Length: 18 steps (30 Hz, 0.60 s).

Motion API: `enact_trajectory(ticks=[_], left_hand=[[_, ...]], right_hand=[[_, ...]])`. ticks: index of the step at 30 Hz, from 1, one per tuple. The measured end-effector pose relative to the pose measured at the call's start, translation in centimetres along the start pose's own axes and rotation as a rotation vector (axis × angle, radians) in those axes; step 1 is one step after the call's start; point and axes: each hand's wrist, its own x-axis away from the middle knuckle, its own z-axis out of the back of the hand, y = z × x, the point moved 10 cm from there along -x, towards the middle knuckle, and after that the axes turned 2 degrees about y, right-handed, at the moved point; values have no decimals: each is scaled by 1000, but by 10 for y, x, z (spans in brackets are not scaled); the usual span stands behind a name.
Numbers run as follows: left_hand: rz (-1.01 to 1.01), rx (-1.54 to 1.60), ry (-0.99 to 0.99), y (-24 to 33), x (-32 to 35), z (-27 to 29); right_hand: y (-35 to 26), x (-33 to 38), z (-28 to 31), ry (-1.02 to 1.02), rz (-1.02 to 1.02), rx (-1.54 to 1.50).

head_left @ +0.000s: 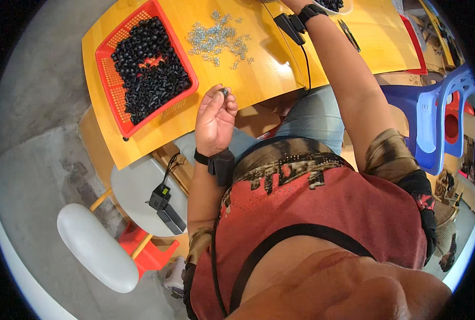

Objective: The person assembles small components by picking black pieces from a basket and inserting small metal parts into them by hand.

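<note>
At the near edge of the yellow table, my left hand is turned palm up. Its thumb and fingers close on a small round black piece, whose exact kind is too small to make out. Just left of that hand, a red plastic basket holds many small black parts, rounder ones at the far end and small tube-like ones nearer. My right hand reaches to the far edge of the view; its fingers are cut off. A heap of small silvery screws or similar hardware lies beyond my left hand.
A pale bowl of black parts stands at the far right, and dark tweezers or a pen-like tool lies nearby. A black cable hangs over the table edge. A blue plastic chair is right, a grey-white seat left.
</note>
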Motion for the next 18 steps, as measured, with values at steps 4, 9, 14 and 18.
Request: enact_trajectory(ticks=[4, 9, 14, 18], left_hand=[[1, 16, 11, -5, -2, 1], [-23, 60, -96, -2, 8, 2], [39, 10, -269, -13, 15, -18], [-12, 31, -232, 5, 33, -9]], right_hand=[[17, 14, 5, 89, -23, -240], [-16, 68, 1, -39, 87, -296], [-94, 153, -57, -801, 247, -337], [-181, 156, -57, -771, 428, -193]])
